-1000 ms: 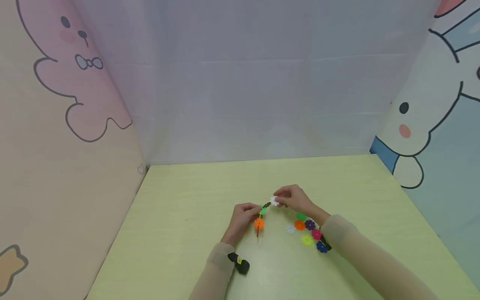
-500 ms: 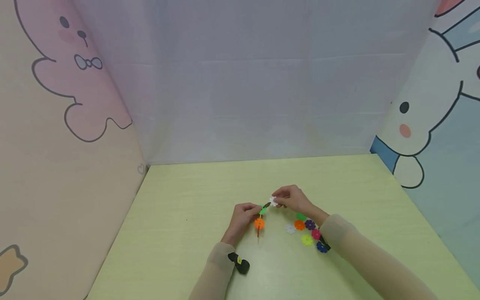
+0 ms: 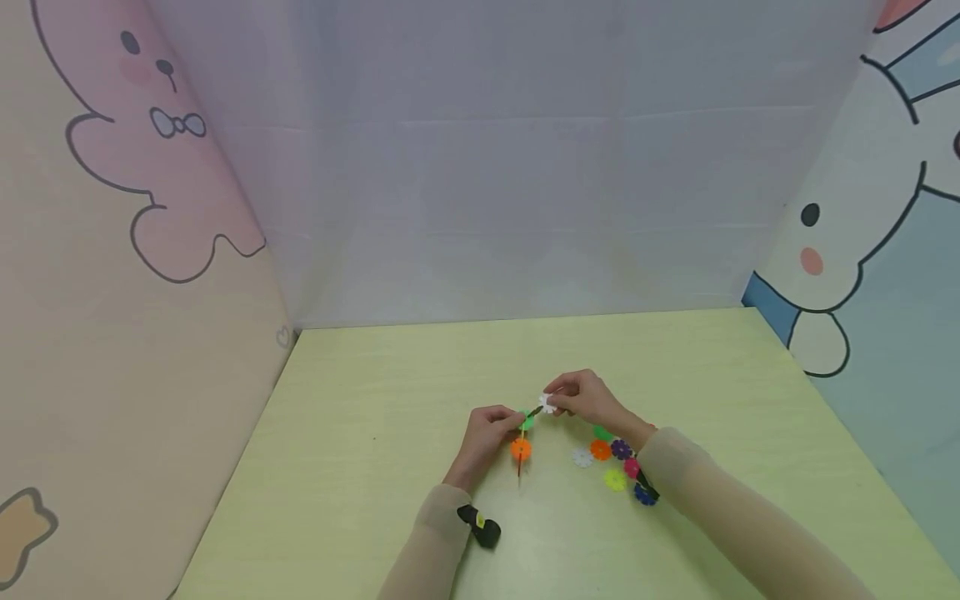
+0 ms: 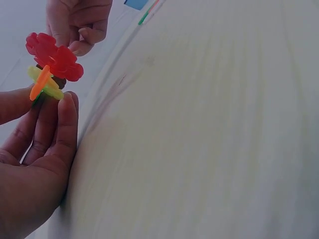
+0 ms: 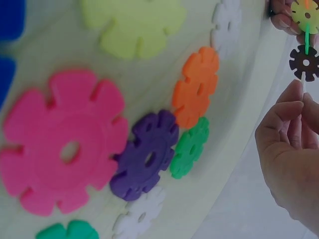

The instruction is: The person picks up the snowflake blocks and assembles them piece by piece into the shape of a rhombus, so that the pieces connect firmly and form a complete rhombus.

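Notched plastic flower discs are linked in a short chain between my hands. My left hand (image 3: 483, 442) pinches the green disc (image 3: 527, 421). From there hang a yellow disc (image 4: 47, 83), an orange disc (image 3: 521, 449) and a red disc (image 4: 55, 56). The brown disc (image 5: 305, 63) sticks out on the other side, edge-on to the green one. My right hand (image 3: 592, 398) pinches a white disc (image 3: 546, 403) between thumb and fingertips, its edge right at the brown disc's rim. In the right wrist view the fingers hide most of that white disc.
Loose discs lie on the table (image 3: 375, 483) near my right forearm: white (image 3: 582, 457), orange (image 3: 600, 450), purple (image 3: 621, 449), pink (image 5: 65, 144), yellow (image 3: 615, 479), green (image 3: 602, 433) and dark blue (image 3: 645, 494). A curtain (image 3: 510, 208) closes off the back; printed panels flank the table.
The white disc has shifted very slightly left against the brown disc. The chain's hanging end has swung a little to the right. Both hands stay nearly still.
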### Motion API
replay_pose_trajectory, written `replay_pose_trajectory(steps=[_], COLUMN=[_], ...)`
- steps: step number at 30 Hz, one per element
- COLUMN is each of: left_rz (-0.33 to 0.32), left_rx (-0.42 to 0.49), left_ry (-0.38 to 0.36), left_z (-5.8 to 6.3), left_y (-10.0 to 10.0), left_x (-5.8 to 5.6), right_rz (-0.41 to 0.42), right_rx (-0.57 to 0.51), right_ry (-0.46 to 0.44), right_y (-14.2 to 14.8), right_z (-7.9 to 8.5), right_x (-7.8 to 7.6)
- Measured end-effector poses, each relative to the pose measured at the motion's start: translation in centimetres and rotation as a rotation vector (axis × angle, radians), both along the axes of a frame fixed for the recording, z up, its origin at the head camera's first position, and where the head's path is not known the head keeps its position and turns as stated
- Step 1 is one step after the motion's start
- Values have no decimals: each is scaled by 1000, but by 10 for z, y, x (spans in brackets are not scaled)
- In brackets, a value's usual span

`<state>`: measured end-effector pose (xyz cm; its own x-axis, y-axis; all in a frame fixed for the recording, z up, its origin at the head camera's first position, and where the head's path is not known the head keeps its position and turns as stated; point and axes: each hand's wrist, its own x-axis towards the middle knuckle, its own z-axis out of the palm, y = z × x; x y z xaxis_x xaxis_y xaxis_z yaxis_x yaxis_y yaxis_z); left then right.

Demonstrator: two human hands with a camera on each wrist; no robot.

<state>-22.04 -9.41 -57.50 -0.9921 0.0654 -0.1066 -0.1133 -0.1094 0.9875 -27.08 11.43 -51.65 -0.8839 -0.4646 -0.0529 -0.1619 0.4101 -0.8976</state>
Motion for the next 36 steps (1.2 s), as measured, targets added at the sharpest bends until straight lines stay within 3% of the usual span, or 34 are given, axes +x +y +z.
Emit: replay_pose_trajectory(steps=[9, 36], left_rz=[10, 24], left_rx=[9, 33], left_ry=[2, 10], left_z=[-1, -2], left_y=[0, -1], left_x=[1, 0], right_rz=[-36, -20], right_rx=[-11, -68], right_ry=[-42, -114], right_y=[-4, -5], right_z=[0, 0], right_x=[2, -3])
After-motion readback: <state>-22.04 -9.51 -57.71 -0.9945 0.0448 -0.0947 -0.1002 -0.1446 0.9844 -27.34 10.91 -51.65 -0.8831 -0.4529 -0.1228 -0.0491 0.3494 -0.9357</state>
